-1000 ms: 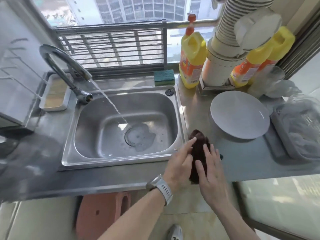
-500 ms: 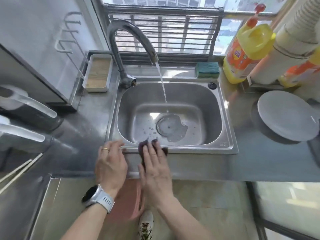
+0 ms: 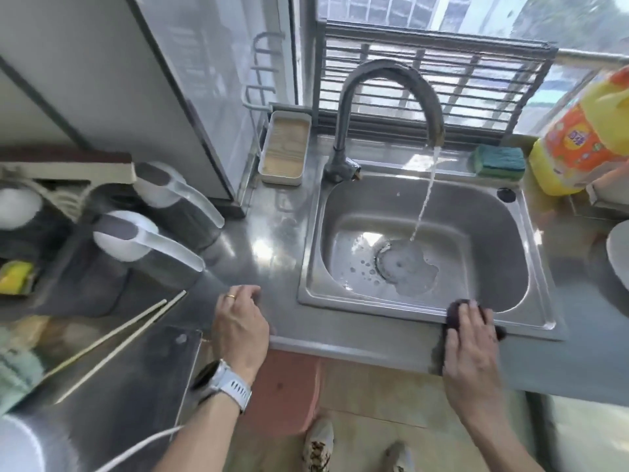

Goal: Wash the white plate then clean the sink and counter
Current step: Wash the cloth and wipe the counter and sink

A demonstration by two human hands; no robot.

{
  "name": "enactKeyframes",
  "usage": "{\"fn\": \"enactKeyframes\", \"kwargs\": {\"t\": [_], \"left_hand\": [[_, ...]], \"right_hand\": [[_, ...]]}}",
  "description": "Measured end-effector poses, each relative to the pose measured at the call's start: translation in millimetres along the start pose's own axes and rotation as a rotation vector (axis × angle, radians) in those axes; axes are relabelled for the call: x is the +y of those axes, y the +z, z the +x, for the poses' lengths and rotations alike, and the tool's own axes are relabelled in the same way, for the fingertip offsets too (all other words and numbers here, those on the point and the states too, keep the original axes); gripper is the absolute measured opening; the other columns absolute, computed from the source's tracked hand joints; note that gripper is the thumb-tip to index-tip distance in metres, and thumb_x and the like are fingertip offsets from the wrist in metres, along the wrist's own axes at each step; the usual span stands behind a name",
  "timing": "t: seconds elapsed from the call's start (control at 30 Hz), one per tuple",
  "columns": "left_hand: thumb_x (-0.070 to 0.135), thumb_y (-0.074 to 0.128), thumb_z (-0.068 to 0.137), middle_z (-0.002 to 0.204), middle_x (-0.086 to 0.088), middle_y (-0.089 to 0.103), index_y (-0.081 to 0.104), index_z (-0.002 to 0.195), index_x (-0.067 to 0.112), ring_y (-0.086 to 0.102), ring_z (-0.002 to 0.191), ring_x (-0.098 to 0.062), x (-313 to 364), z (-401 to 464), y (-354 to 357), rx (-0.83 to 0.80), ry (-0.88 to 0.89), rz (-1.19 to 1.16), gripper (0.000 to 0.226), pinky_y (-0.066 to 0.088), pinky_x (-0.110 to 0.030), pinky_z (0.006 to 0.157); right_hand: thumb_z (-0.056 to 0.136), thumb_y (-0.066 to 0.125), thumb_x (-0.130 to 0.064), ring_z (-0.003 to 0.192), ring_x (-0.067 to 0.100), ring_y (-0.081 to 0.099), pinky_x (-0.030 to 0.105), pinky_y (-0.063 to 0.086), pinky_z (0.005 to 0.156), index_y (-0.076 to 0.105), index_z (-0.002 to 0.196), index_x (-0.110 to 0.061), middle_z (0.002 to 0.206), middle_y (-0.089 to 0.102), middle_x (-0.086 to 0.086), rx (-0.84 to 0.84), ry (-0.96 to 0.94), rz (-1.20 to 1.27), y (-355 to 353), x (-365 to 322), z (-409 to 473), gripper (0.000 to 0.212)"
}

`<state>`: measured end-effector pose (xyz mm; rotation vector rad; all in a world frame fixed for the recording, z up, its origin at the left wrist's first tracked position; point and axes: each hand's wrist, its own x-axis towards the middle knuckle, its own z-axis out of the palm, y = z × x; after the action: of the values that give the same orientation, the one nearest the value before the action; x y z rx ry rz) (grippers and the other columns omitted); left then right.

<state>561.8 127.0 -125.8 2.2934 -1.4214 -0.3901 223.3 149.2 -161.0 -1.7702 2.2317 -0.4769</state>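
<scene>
Right hand (image 3: pixel 471 338) flat, fingers straight, pressing dark cloth (image 3: pixel 454 313), now slid right along sink (image 3: pixel 418 301) front rim. Left hand (image 3: pixel 240 321) loosely curled on table (image 3: pixel 272 247). White plate (image 3: pixel 617 253) far right edge. Wiping stage underway.

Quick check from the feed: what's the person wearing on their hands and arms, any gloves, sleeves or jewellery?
No gloves and no sleeves in view; both forearms are bare. The left hand has a thin gold-coloured ring on one finger, and its wrist carries a watch with a dark round face and a white perforated strap. The right hand shows nothing worn.
</scene>
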Motion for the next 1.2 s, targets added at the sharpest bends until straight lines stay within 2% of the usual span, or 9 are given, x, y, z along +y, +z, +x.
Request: {"fn": "enactKeyframes", "kwargs": {"t": [0.07, 0.23, 0.37, 0.5, 0.6, 0.83, 0.93, 1.03, 1.2], "left_hand": [[-0.007, 0.053, 0.09, 0.106, -0.012, 0.072, 0.072, 0.103, 0.007, 0.061, 0.099, -0.031, -1, 1, -4, 0.011, -0.014, -0.031, 0.027, 0.046, -0.036, 0.087], [-0.003, 0.049, 0.094, 0.109, -0.005, 0.072, 0.07, 0.109, 0.011, 0.065, 0.102, -0.026, -6, 8, -12, 0.023, -0.067, -0.127, 0.03, 0.046, -0.03, 0.087], [0.006, 0.048, 0.096, 0.112, -0.002, 0.07, 0.07, 0.111, 0.015, 0.063, 0.105, -0.024, -18, 14, -18, 0.097, -0.065, -0.148, 0.028, 0.036, -0.017, 0.086], [-0.01, 0.058, 0.086, 0.105, -0.007, 0.073, 0.071, 0.11, 0.008, 0.066, 0.094, -0.031, -40, 22, -6, 0.091, 0.024, -0.077, 0.032, 0.042, -0.03, 0.086], [-0.013, 0.062, 0.083, 0.103, -0.008, 0.073, 0.071, 0.106, 0.005, 0.065, 0.088, -0.032, -46, 25, 0, 0.075, 0.066, -0.068, 0.031, 0.041, -0.03, 0.083], [0.005, 0.056, 0.093, 0.109, -0.01, 0.074, 0.07, 0.113, 0.008, 0.063, 0.1, -0.034, -31, 33, -2, 0.006, -0.075, -0.099, 0.025, 0.043, -0.038, 0.093], [0.013, 0.051, 0.097, 0.117, -0.006, 0.072, 0.068, 0.119, 0.013, 0.062, 0.112, -0.028, -7, 40, -4, -0.02, -0.082, -0.161, 0.027, 0.045, -0.039, 0.1], [0.014, 0.052, 0.098, 0.12, -0.005, 0.071, 0.067, 0.12, 0.014, 0.061, 0.116, -0.027, 8, 51, -6, 0.002, -0.06, -0.229, 0.027, 0.046, -0.04, 0.102], [0.015, 0.05, 0.099, 0.124, -0.008, 0.069, 0.064, 0.125, 0.014, 0.059, 0.12, -0.029, 15, 67, -8, 0.02, 0.002, -0.227, 0.03, 0.044, -0.042, 0.104]], "right_hand": [[0.101, 0.026, -0.034, 0.154, 0.019, 0.009, 0.046, 0.018, 0.122, 0.037, 0.151, -0.001, 0.162, 0.027, 0.009, 0.016, -0.005, 0.001, 14, -34, -8, 0.06], [0.104, 0.049, -0.026, 0.154, 0.021, 0.013, 0.039, 0.021, 0.122, 0.04, 0.151, -0.007, 0.162, 0.031, 0.006, -0.136, -0.605, 0.014, 86, -174, -40, 0.051], [0.106, 0.022, -0.035, 0.155, 0.018, 0.007, 0.035, 0.012, 0.126, 0.032, 0.156, -0.016, 0.165, 0.023, 0.0, -0.322, -0.947, 0.01, 122, -231, 0, 0.054], [0.107, 0.032, -0.034, 0.154, 0.021, 0.013, 0.042, 0.022, 0.122, 0.036, 0.154, -0.013, 0.163, 0.027, 0.003, -0.221, -0.77, -0.074, 135, -254, 101, 0.052], [0.106, 0.03, -0.035, 0.155, 0.021, 0.008, 0.041, 0.014, 0.125, 0.029, 0.156, -0.01, 0.165, 0.021, 0.005, -0.217, -0.608, -0.08, 137, -273, 140, 0.056], [0.102, 0.047, -0.032, 0.15, 0.028, 0.028, 0.044, 0.034, 0.116, 0.048, 0.145, -0.003, 0.157, 0.038, 0.013, -0.113, -0.601, -0.072, 126, -227, -30, 0.052], [0.106, 0.034, -0.029, 0.15, 0.03, 0.027, 0.042, 0.034, 0.115, 0.043, 0.147, 0.0, 0.159, 0.032, 0.016, -0.132, -0.597, -0.082, 122, -223, -22, 0.051], [0.106, 0.04, -0.02, 0.152, 0.035, 0.015, 0.047, 0.027, 0.121, 0.028, 0.152, 0.004, 0.162, 0.023, 0.022, -0.057, -0.4, -0.028, 124, -258, 41, 0.054], [0.106, 0.032, -0.022, 0.144, 0.037, 0.028, 0.049, 0.024, 0.12, 0.018, 0.157, -0.004, 0.158, 0.029, 0.02, -0.086, 0.173, 0.282, 121, -302, 155, 0.056]]}}
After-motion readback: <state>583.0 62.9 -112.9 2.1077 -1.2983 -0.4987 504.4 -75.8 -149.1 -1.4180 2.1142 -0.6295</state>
